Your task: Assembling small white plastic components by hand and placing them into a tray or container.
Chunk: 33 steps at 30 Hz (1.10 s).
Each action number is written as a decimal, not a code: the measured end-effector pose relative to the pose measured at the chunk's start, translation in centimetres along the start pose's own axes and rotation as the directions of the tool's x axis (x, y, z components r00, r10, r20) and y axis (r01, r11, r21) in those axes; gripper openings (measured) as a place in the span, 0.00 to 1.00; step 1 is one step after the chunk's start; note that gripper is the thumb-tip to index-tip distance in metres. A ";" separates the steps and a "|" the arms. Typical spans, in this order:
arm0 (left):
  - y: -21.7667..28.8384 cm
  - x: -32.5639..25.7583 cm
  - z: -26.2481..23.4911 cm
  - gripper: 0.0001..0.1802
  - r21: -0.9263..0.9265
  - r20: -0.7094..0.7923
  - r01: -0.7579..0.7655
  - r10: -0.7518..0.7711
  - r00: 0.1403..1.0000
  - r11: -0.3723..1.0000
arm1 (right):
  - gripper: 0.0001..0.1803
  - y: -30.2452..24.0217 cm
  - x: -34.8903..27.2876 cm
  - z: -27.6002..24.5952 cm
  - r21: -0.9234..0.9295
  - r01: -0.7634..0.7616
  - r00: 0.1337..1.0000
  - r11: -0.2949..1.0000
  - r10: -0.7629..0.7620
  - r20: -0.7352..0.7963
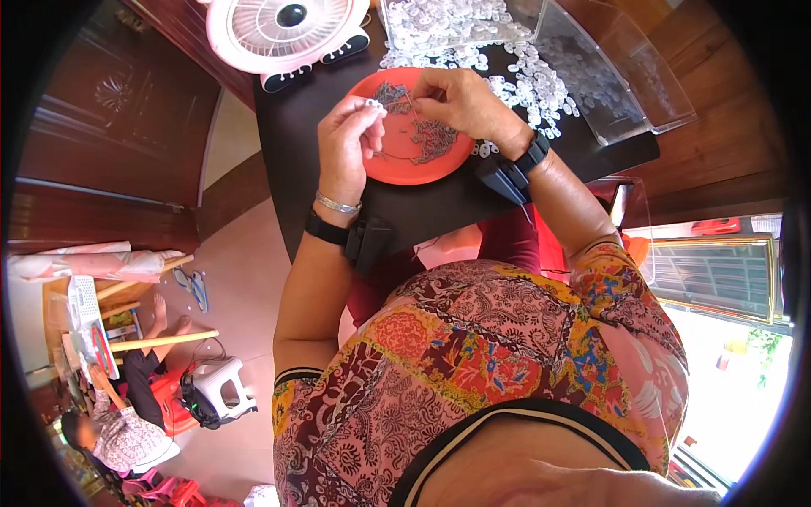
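A round orange-red plate [404,171] lies on the dark table, with small thin grey metal pieces [436,142] heaped in it. Over its left side, my left hand [345,139] is closed, pinching a small white plastic piece [374,105] at the fingertips. My right hand [466,101] hovers above the plate's right half, thumb and fingers pressed together. Something thin shows at its fingertips, too fine to name. Both hands are close together but apart.
Many clear plastic pieces [541,89] lie scattered beyond the plate and fill a clear bin [456,21]. Another clear box [621,93] stands at the right. A white fan [291,42] occupies the table's far left. Across the room at left, a person [127,435] sits at another table.
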State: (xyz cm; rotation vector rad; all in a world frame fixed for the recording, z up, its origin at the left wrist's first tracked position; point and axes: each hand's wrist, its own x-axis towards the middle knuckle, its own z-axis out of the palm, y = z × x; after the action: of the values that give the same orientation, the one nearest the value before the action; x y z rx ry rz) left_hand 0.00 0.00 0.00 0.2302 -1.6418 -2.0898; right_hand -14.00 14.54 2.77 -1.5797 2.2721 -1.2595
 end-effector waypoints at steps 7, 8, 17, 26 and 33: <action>-0.3 0.3 -0.3 0.09 -0.031 -0.080 -0.051 0.049 0.996 0.998 | 0.06 -0.8 0.7 0.9 -0.320 0.389 0.917 0.864 -0.330 0.225; -0.3 0.4 -0.2 0.08 -0.050 -0.111 -0.064 0.058 0.992 0.997 | 0.06 -0.8 0.9 1.2 -0.317 0.389 0.917 0.865 -0.329 0.226; -0.3 0.5 -0.6 0.08 -0.066 -0.187 -0.092 0.078 0.979 0.994 | 0.06 -0.9 0.9 4.2 -0.358 0.593 0.782 0.721 -0.410 0.469; 0.0 0.3 -0.8 0.09 -0.051 -0.166 -0.086 0.076 0.983 0.995 | 0.06 -0.7 0.5 4.5 -0.408 0.544 0.803 0.734 -0.315 0.506; 0.0 0.5 -0.6 0.09 -0.009 -0.181 -0.069 0.066 0.981 0.998 | 0.07 -1.9 0.7 4.4 -0.512 0.491 0.817 0.705 -0.167 0.553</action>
State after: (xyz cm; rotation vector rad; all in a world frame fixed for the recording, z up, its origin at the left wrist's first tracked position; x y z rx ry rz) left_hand -0.17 -0.78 -0.10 0.3439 -1.5059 -1.9681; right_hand -10.70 11.27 1.38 -2.2905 2.2277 -0.0058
